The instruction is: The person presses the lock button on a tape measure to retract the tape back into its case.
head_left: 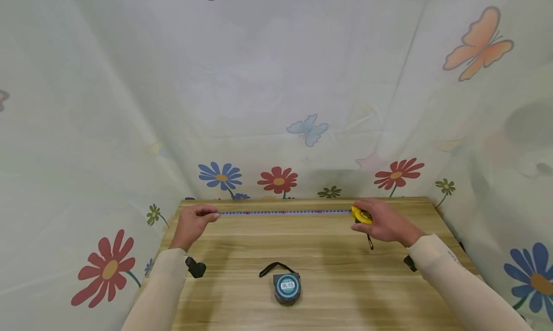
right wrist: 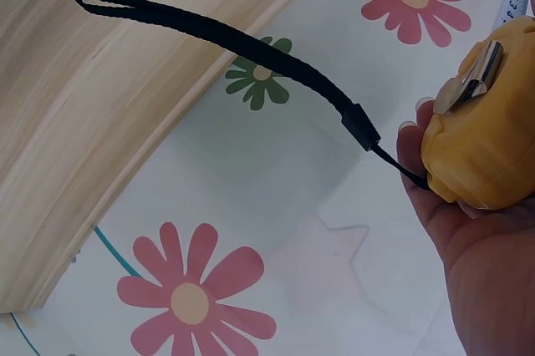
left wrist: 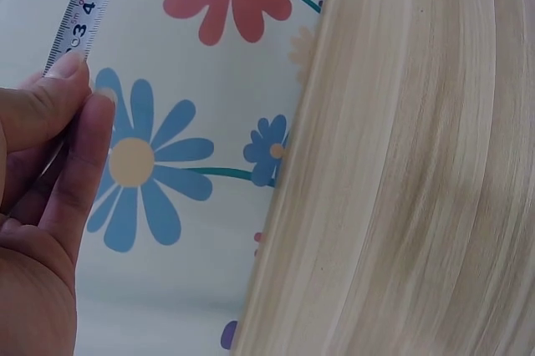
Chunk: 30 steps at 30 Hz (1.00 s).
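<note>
My left hand point(head_left: 193, 225) pinches the free end of a white measuring blade point(head_left: 281, 213) between thumb and fingers. In the left wrist view the blade point(left wrist: 82, 17) shows black numbers near the fingertips. The blade runs straight across to a yellow tape measure point(head_left: 362, 215), which my right hand point(head_left: 386, 220) grips. In the right wrist view, the case point(right wrist: 485, 126) shows a metal belt clip, and a black wrist strap point(right wrist: 242, 43) hangs from it. A second tape measure point(head_left: 287, 288), dark grey with a teal ring, lies on the table between my forearms.
The wooden table point(head_left: 259, 244) backs onto a pale curtain point(head_left: 259, 81) printed with flowers and butterflies, which also flanks both sides. A black strap point(head_left: 276, 265) lies attached to the grey tape measure. Black wrist devices point(head_left: 196, 267) sit by both sleeves.
</note>
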Each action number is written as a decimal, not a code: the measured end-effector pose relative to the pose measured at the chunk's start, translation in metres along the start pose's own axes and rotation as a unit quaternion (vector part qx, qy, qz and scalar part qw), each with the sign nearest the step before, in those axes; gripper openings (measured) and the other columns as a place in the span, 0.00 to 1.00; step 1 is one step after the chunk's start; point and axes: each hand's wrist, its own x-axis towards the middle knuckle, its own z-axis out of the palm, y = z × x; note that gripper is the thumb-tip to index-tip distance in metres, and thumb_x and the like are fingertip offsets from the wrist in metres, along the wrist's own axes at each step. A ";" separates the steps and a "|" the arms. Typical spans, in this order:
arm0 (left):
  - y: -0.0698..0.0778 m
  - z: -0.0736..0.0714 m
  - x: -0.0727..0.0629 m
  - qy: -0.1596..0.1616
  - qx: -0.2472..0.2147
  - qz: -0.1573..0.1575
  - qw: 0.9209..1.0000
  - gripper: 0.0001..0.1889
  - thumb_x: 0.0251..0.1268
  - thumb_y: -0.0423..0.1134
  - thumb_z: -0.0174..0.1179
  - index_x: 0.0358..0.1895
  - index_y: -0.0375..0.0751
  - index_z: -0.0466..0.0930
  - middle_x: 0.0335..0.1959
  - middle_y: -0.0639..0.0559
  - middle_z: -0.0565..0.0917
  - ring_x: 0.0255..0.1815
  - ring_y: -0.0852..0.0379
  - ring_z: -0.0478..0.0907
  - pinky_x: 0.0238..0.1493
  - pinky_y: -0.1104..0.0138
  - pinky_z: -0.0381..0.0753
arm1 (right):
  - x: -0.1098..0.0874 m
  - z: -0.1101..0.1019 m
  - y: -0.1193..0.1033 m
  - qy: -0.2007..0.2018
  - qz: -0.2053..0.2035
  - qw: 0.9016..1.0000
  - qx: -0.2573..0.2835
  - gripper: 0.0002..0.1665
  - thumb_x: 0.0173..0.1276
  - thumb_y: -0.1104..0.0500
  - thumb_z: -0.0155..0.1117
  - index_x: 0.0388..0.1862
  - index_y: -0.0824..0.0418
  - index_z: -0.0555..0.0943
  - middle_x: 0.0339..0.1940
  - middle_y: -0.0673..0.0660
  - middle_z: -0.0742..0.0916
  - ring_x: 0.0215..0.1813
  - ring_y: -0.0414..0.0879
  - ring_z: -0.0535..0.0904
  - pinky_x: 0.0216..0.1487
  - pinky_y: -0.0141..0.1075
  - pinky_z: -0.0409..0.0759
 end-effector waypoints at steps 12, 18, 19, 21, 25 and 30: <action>-0.003 -0.001 0.000 0.001 0.000 0.016 1.000 0.11 0.69 0.41 0.71 0.49 0.43 0.92 0.48 0.43 0.92 0.43 0.58 0.88 0.51 0.58 0.87 | 0.001 0.000 -0.001 0.000 -0.005 1.000 0.001 0.30 0.67 0.45 0.76 0.59 0.62 0.82 0.42 0.50 0.84 0.40 0.41 0.74 0.45 0.40 0.79; -0.005 0.000 0.000 0.005 0.001 0.014 1.000 0.10 0.68 0.41 0.71 0.49 0.43 0.92 0.47 0.43 0.92 0.42 0.59 0.88 0.50 0.59 0.87 | 0.002 0.000 -0.001 -0.006 -0.003 1.000 0.000 0.33 0.67 0.43 0.75 0.62 0.63 0.81 0.45 0.52 0.85 0.41 0.42 0.75 0.46 0.42 0.80; -0.005 0.000 0.000 0.006 0.001 0.014 1.000 0.11 0.68 0.42 0.71 0.49 0.43 0.92 0.47 0.44 0.92 0.42 0.59 0.88 0.50 0.61 0.87 | 0.002 0.000 -0.001 -0.006 -0.002 1.000 0.000 0.34 0.67 0.43 0.75 0.62 0.64 0.81 0.45 0.52 0.85 0.41 0.42 0.76 0.46 0.42 0.81; -0.005 0.000 0.000 0.007 0.001 0.013 1.000 0.11 0.68 0.42 0.72 0.49 0.44 0.92 0.48 0.44 0.92 0.43 0.58 0.88 0.48 0.64 0.86 | 0.002 0.000 -0.002 -0.006 -0.002 1.000 0.001 0.34 0.67 0.44 0.75 0.62 0.64 0.81 0.45 0.52 0.85 0.41 0.42 0.76 0.46 0.42 0.81; -0.006 0.000 -0.001 0.010 0.005 0.015 1.000 0.11 0.67 0.43 0.72 0.49 0.45 0.92 0.48 0.44 0.92 0.44 0.57 0.88 0.48 0.66 0.85 | 0.002 0.001 -0.002 -0.006 0.000 1.000 0.000 0.33 0.67 0.45 0.75 0.62 0.63 0.81 0.44 0.52 0.84 0.41 0.42 0.76 0.46 0.42 0.81; -0.006 0.000 -0.001 0.013 0.006 0.016 1.000 0.11 0.67 0.44 0.72 0.48 0.45 0.92 0.48 0.45 0.92 0.45 0.57 0.88 0.49 0.65 0.85 | 0.002 0.002 -0.002 -0.004 -0.002 1.000 -0.003 0.30 0.66 0.45 0.76 0.60 0.61 0.81 0.42 0.49 0.83 0.40 0.41 0.74 0.45 0.39 0.78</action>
